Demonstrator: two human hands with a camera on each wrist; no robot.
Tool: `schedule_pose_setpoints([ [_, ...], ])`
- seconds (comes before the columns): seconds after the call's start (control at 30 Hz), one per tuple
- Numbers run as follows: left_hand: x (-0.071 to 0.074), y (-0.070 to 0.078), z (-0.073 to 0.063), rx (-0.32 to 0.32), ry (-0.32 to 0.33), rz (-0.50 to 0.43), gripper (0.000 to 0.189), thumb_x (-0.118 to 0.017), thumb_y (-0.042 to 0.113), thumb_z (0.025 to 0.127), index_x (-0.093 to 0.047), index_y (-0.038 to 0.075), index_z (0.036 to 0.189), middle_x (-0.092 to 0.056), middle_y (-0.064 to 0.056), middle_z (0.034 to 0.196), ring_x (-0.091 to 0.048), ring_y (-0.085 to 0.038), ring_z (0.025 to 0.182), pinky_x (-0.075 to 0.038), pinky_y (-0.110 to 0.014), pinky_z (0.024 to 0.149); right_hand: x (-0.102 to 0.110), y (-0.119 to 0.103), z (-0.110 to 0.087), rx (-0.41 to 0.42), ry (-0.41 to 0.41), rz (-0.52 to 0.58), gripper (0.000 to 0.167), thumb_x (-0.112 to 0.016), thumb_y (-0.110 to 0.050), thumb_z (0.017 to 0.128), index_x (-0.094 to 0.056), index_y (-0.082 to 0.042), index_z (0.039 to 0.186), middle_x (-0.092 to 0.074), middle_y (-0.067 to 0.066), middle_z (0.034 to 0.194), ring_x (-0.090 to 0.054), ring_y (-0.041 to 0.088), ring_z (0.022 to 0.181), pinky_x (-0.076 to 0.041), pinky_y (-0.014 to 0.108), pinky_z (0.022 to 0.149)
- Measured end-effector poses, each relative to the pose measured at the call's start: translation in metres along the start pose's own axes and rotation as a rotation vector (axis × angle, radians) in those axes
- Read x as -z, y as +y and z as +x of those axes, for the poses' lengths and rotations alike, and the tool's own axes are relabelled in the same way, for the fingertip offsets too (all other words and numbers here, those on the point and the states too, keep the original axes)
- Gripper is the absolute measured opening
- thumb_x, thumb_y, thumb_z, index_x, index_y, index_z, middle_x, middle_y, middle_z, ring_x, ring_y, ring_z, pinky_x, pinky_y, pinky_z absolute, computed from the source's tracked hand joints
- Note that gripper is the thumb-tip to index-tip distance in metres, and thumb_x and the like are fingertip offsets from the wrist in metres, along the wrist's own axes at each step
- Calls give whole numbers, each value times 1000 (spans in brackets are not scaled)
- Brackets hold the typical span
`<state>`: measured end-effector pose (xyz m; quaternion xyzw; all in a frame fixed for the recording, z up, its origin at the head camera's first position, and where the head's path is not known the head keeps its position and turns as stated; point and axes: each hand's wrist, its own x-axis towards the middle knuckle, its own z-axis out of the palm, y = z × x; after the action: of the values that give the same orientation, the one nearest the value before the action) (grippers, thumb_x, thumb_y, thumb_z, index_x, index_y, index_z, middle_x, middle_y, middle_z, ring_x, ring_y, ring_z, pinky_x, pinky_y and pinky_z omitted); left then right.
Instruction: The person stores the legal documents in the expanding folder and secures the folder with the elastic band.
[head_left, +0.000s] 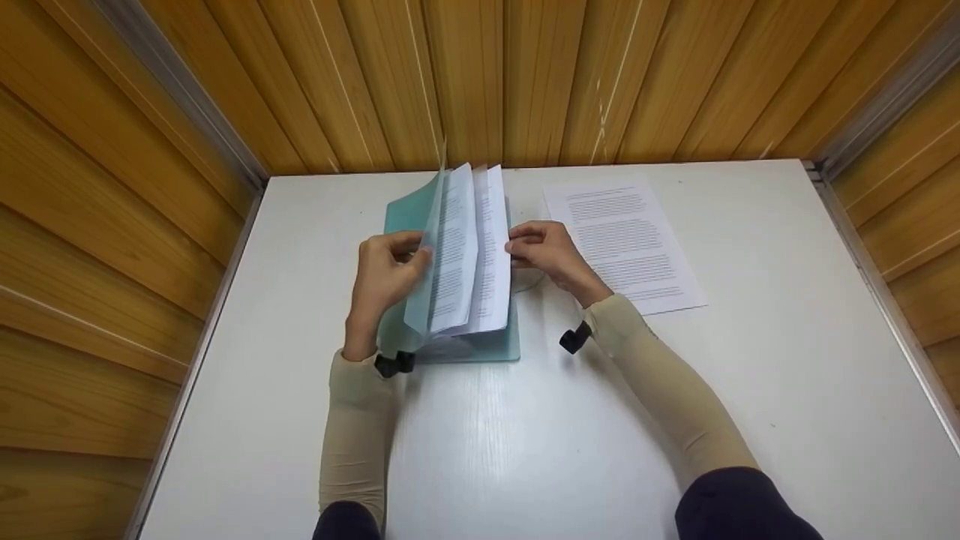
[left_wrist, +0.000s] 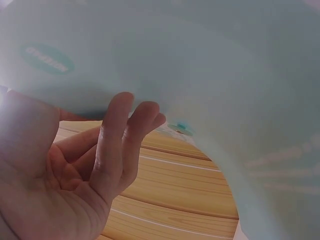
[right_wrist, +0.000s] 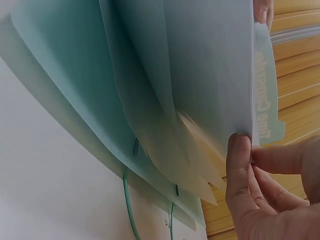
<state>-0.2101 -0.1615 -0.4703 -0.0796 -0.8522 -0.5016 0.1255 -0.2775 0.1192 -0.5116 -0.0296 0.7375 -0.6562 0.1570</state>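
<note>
A teal document folder [head_left: 409, 210] stands partly fanned open on the table, with printed sheets [head_left: 453, 259] between its translucent leaves. My left hand [head_left: 384, 274] grips the edge of a translucent teal leaf [left_wrist: 210, 90], thumb on one side and fingers on the other. On the folder's right side, my right hand [head_left: 551, 251] pinches the edge of a white printed sheet [head_left: 493, 255] between thumb and fingers. More leaves fan out behind that sheet in the right wrist view, and a green elastic cord [right_wrist: 128, 202] hangs from the folder.
A printed paper [head_left: 622, 247] lies flat on the white table [head_left: 480, 450], right of the folder and beside my right hand. Wood-panelled walls [head_left: 465, 82] rise behind the table and along both sides.
</note>
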Motion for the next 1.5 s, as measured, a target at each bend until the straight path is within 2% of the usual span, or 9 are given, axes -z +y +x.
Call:
schedule_pose_setpoints([
  [0.17,0,-1,1,2,4,13,28,-72,9,94,-80,-4,117,-81,-18,110,-79,-29,90,-62,-43,80,-5,-2,1,11,-5,-11,28,-73,-2,98,-71,6,124,-76,18,111,-77,17,89,-62,44,92],
  [0.37,1,-1,1,7,3,12,28,-73,10,94,-80,-3,118,-81,-17,111,-79,-28,90,-62,-42,79,-13,-4,3,17,0,-34,28,-74,-4,97,-72,6,122,-76,17,109,-76,16,87,-60,50,95],
  [0.63,0,0,-1,23,1,6,29,-73,11,95,-80,-2,120,-81,-16,113,-78,-27,90,-62,-42,79,-20,-2,6,16,8,-77,28,-75,-4,95,-71,7,121,-76,19,109,-78,27,94,-61,49,94],
  [0.87,0,1,-1,23,-1,9,28,-73,10,95,-80,-2,119,-81,-16,112,-78,-27,89,-61,-40,78,-25,-3,7,21,34,-127,26,-77,-5,94,-73,5,118,-78,19,109,-78,18,85,-61,51,93],
  [0.93,0,1,-1,18,-1,10,27,-73,10,95,-80,-3,118,-81,-16,111,-79,-27,88,-61,-39,77,-27,-3,7,33,40,-147,26,-77,-5,94,-74,5,117,-79,19,109,-79,19,85,-62,50,92],
  [1.17,0,-2,1,-21,9,1,23,-72,6,94,-82,-3,113,-82,-16,107,-80,-28,87,-61,-35,74,-34,-6,7,85,54,-212,25,-79,-4,92,-76,5,115,-81,19,106,-81,34,93,-64,49,86],
  [1.4,-1,-4,0,-18,5,-1,25,-72,7,94,-81,-3,114,-81,-17,108,-79,-28,86,-62,-38,74,-39,-6,10,58,61,-236,27,-78,-5,92,-75,4,116,-81,19,106,-81,30,91,-65,38,80],
  [1.5,-1,-4,1,-18,2,-2,25,-72,7,94,-81,-3,115,-81,-17,110,-79,-28,87,-62,-40,75,-39,-6,11,62,64,-239,26,-77,-5,92,-75,5,117,-80,19,106,-81,30,91,-65,39,80],
])
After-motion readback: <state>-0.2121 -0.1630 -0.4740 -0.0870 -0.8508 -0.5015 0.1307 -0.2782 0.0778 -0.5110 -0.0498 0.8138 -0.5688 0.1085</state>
